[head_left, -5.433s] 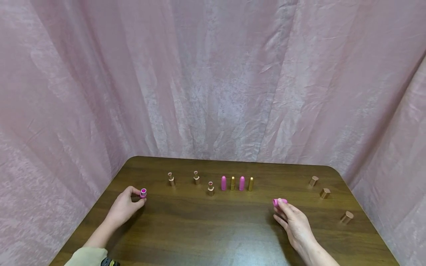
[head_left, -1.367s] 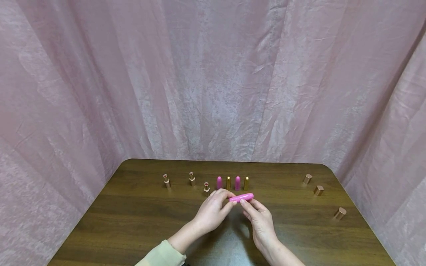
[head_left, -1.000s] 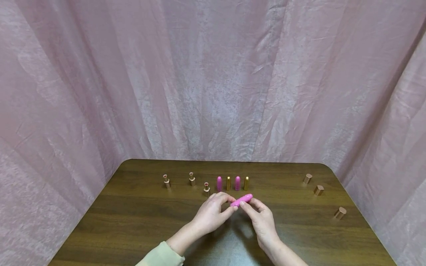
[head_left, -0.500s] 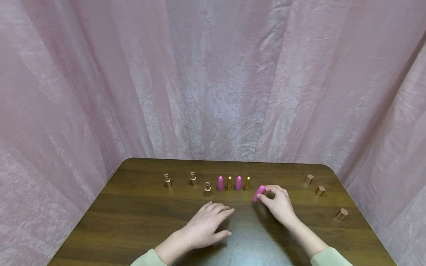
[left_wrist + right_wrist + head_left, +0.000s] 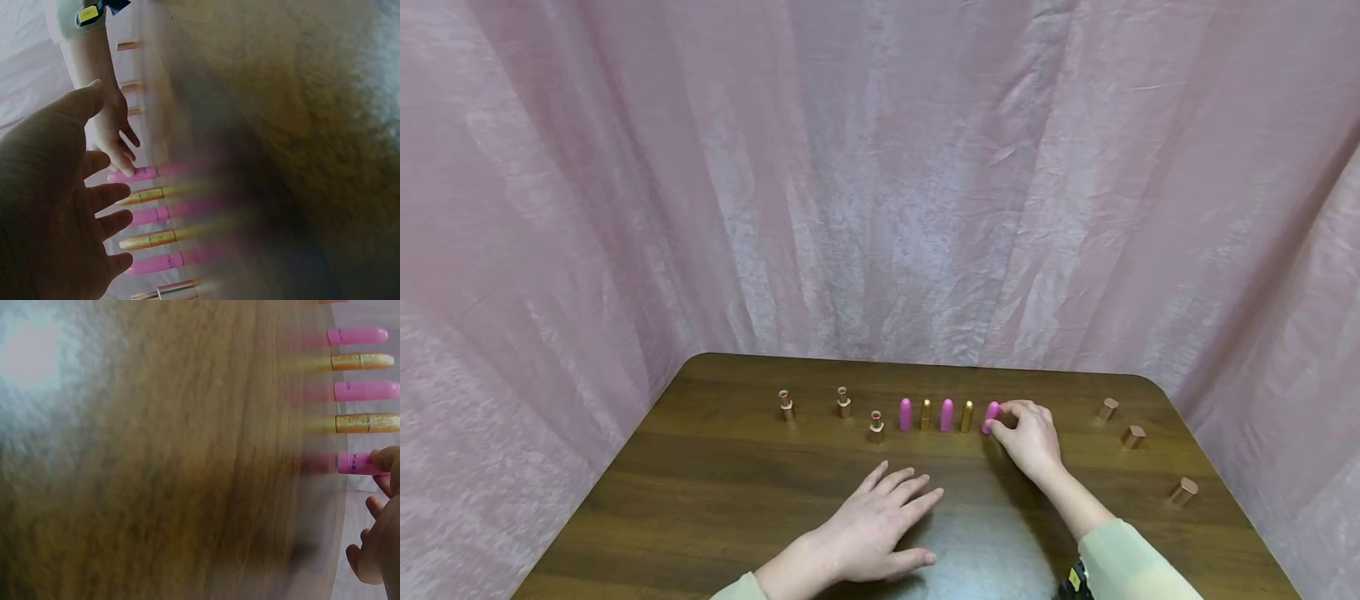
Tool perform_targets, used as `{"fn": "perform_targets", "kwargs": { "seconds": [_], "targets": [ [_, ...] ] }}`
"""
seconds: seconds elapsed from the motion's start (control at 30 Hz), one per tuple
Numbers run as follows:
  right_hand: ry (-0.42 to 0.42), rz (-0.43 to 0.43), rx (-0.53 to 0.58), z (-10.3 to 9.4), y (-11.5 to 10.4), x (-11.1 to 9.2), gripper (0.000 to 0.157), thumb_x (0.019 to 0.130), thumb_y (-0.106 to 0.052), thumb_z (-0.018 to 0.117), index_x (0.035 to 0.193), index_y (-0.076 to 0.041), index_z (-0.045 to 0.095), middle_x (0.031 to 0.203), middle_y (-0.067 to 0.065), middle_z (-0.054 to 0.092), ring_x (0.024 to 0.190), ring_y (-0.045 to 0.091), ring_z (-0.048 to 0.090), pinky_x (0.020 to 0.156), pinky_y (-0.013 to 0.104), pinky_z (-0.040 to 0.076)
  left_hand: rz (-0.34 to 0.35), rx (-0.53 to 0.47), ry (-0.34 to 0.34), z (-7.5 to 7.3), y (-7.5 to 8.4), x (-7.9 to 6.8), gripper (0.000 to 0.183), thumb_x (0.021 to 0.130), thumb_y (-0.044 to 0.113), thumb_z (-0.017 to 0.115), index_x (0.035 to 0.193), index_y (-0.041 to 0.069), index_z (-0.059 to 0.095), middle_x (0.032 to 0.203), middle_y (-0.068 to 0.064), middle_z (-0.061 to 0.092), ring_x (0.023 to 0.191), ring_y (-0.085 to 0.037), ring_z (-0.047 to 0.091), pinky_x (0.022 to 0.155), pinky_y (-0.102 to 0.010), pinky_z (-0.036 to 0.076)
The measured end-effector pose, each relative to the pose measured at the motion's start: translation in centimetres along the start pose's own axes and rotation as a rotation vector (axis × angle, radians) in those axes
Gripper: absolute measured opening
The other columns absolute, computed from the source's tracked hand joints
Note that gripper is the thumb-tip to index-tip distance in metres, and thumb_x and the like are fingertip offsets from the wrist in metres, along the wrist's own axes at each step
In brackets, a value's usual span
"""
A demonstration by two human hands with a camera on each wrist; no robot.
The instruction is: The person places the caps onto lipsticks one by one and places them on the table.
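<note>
My right hand [image 5: 1032,439] pinches a pink capped lipstick [image 5: 991,416] at the right end of a row on the table. In the right wrist view that pink tube [image 5: 355,463] stands with its base right at the tabletop, thumb and finger on its upper part. Beside it in the row are a gold lipstick [image 5: 967,417], a pink one [image 5: 947,415], another gold one [image 5: 926,414] and another pink one [image 5: 906,414]. My left hand [image 5: 880,525] is spread flat over the table in front of the row, holding nothing; the left wrist view shows its fingers apart.
On the left stand three uncapped rose-gold lipsticks, the nearest one [image 5: 876,427] close to the row. Three rose-gold caps stand at the right, one of them [image 5: 1133,436] in the middle. Pink curtains [image 5: 880,183] hang behind the brown table [image 5: 715,500].
The pink cap and base, held apart at first, were joined between both hands. The left hand let go and spread out; the right hand carried the lipstick to the row's right end.
</note>
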State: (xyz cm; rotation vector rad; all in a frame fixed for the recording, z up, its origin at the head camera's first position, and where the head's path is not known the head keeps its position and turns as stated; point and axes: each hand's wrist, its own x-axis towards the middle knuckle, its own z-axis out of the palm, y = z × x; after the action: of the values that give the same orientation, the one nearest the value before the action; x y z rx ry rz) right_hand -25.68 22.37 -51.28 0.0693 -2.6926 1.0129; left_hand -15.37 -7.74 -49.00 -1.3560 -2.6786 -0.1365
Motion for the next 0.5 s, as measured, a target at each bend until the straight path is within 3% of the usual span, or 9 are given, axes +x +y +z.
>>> {"fn": "perform_targets", "kwargs": {
  "seconds": [0.5],
  "targets": [
    [0.016, -0.03, -0.001, 0.37, 0.8, -0.56, 0.04, 0.089, -0.025, 0.078, 0.12, -0.001, 0.072, 0.126, 0.02, 0.065, 0.128, 0.047, 0.046, 0.107, 0.056, 0.035, -0.001, -0.018, 0.007, 0.37, 0.05, 0.16, 0.076, 0.099, 0.066, 0.048, 0.157, 0.017, 0.042, 0.155, -0.007, 0.048, 0.143, -0.03, 0.041, 0.116, -0.06, 0.028]
  ]
}}
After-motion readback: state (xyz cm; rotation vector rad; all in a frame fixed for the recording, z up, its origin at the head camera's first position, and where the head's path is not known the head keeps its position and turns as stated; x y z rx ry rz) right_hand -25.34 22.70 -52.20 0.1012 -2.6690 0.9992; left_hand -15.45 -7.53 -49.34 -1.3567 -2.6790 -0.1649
